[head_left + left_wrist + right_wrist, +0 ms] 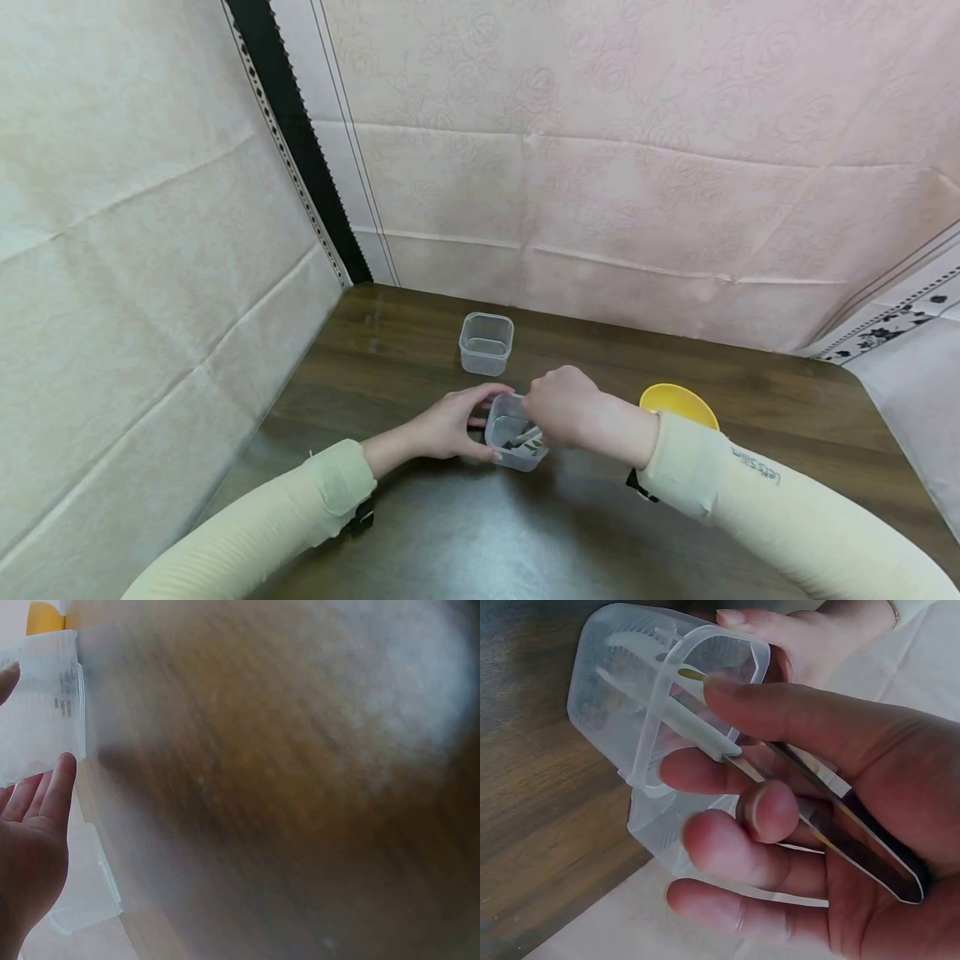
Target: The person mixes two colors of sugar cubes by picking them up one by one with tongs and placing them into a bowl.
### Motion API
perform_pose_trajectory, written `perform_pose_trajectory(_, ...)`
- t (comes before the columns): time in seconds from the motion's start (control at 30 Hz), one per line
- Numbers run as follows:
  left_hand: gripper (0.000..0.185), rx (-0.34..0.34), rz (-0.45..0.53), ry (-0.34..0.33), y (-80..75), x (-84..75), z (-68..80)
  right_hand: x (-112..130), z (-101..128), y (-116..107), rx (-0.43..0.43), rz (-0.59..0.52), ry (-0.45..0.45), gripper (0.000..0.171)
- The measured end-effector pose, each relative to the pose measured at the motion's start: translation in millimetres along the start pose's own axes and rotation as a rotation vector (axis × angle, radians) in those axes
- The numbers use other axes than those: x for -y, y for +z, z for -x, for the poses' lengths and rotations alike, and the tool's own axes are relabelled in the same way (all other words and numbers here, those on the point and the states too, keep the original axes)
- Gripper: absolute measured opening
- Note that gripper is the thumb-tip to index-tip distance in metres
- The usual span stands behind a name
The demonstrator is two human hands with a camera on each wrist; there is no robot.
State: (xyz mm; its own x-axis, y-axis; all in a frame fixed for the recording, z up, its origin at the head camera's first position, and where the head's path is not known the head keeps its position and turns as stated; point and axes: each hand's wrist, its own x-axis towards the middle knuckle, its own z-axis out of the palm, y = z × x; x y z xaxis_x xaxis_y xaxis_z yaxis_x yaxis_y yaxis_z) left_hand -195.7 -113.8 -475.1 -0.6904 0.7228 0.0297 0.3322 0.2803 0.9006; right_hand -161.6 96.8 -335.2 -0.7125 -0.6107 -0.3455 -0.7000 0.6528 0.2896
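Note:
A clear plastic container (508,414) stands on the table, and my left hand (454,423) holds it from the left, thumb at the near side and fingers at the far side. My right hand (561,406) pinches a pair of metal tweezers (701,735) with white ends. In the right wrist view the white ends reach inside the container, their tips apart, and nothing shows between them. Small dark and greenish patches near the container's bottom are too small to make out. The left wrist view shows the container's side wall (37,720) between thumb and fingers.
Behind the held container stands a second clear plastic container (486,342). A yellow bowl (678,402) sits to the right, partly hidden by the right forearm. Patterned cloth (600,167) hangs behind the brown wooden table (405,350) and along its left side.

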Motion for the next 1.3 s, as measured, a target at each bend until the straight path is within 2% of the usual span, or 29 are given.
perform_pose_trajectory(0.27, 0.09, -0.009, -0.001, 0.009, 0.3, -0.1, -0.1, -6, 9, 4, -0.114, -0.013, -0.006, 0.014)
perform_pose_trajectory(0.37, 0.089, -0.011, -0.005, 0.004, 0.6, 0.9, 0.1, -8, 13, 4, -0.156, -0.003, -0.015, 0.017)
perform_pose_trajectory(0.7, 0.091, -0.017, -0.005, -0.005, 1.1, 3.1, -0.3, -16, 23, 2, -0.21, -0.011, -0.001, 0.03)
perform_pose_trajectory(1.07, 0.092, -0.02, -0.017, -0.011, 2.0, 2.8, -0.2, -26, 43, 7, -0.319, 0.01, 0.005, 0.036)
perform_pose_trajectory(1.3, 0.092, -0.021, -0.013, -0.033, 1.8, 1.2, -0.3, -29, 55, 11, -0.426, 0.009, -0.011, 0.032)
